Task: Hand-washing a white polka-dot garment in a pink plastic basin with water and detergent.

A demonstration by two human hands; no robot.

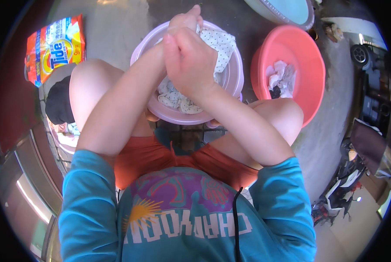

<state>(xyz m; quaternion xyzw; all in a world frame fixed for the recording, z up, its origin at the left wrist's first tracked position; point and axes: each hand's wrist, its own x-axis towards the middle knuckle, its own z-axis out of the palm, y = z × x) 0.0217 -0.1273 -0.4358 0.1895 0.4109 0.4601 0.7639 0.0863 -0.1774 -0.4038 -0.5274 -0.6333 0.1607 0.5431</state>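
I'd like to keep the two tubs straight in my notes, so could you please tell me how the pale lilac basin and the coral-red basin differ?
The pale lilac plastic basin stands straight ahead; the coral-red plastic basin stands to its right. The lilac one holds white cloth with dark dots, the coral one a smaller heap of pale fabric with a dark piece. Both are open-topped.

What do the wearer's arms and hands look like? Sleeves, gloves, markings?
Loose, wrinkled teal fabric sleeves end around the elbows, no print visible on them. Bare left forearm and bare right forearm, no watch or bands visible. Left hand and right hand: ungloved, left one partly hidden.
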